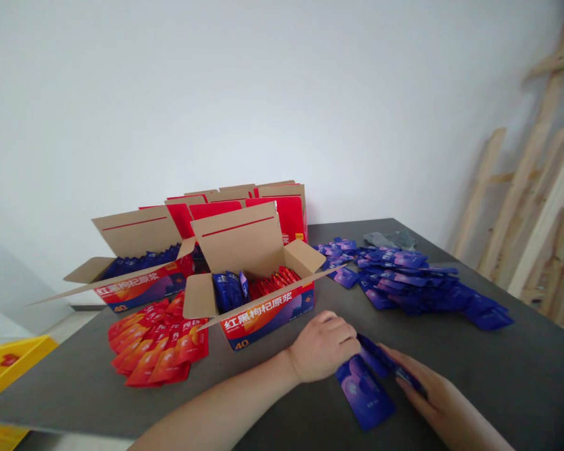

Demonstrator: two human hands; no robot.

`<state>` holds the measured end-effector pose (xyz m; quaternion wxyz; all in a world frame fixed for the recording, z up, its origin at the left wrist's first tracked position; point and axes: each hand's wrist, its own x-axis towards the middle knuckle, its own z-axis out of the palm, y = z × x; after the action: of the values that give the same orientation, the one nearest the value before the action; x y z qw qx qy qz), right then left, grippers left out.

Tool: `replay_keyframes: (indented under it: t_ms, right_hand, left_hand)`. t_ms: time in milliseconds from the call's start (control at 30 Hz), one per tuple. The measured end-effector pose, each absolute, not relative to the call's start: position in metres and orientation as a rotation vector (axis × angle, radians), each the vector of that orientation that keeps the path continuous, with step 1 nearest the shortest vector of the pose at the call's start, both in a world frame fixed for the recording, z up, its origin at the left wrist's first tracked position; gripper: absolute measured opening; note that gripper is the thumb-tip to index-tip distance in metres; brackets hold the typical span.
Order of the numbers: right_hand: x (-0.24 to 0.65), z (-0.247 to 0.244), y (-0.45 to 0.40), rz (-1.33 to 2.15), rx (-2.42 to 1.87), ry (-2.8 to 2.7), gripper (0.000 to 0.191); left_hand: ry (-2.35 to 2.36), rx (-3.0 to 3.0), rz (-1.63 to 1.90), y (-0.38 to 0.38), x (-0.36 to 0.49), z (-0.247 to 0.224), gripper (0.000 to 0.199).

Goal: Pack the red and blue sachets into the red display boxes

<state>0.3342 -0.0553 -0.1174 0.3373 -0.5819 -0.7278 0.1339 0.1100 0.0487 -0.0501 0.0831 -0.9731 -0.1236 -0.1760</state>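
Near the front of the dark table, my left hand [325, 347] is closed on the top end of some blue sachets [364, 394]. One sachet hangs flat below its fingers, printed side up. My right hand [425, 385] holds the same small bunch from the right, fingers and thumb around its edge. Just behind my left hand stands an open carton [267, 319] with blue sachets [230, 289] at its left end and red sachets [275, 282] filling the right. My left fingertips are partly hidden behind the sachets.
A fan of red sachets [162, 344] lies left of the carton. Loose blue sachets [413, 279] are heaped at right. Another open carton [141, 282] holds blue sachets, with more cartons [282, 216] behind. A yellow crate [19, 363] is at far left; wooden frames [521, 207] lean right.
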Motion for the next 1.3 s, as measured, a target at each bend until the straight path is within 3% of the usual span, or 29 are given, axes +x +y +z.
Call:
replay_keyframes:
  t_ms: [233,700,800,933,1067,1133,1300]
  right_hand:
    - [0.350,-0.114,-0.054,0.490,-1.607,-1.545,0.046]
    - [0.303,-0.136,-0.060,-0.341,-1.472,-2.233,0.052]
    - [0.302,-0.134,-0.065,-0.314,-1.490,-2.265,0.057]
    - [0.320,-0.119,-0.064,0.027,-1.494,-2.277,0.056]
    - [0.350,-0.088,-0.020,0.342,-1.583,-2.201,0.040]
    - [0.354,-0.074,0.017,0.091,-1.656,-2.193,0.039]
    - [0.319,-0.063,0.103,-0.057,-1.673,-2.246,0.046]
  left_hand:
    - [-0.010,-3.045,-0.501,0.034,0.095,-0.072,0.038]
    - [-0.270,-3.176,-0.439,0.029,0.098,-0.072,0.015]
    - [-0.517,-3.166,-0.598,0.025,0.106,-0.069,0.024]
    - [-0.611,-3.250,-0.638,0.022,0.118,-0.074,0.057]
    - [-0.615,-3.340,-0.520,0.023,0.121,-0.082,0.070]
    - [-0.576,-3.332,-0.505,0.024,0.121,-0.082,0.062]
    - [-0.539,-3.314,-0.449,0.025,0.119,-0.078,0.054]
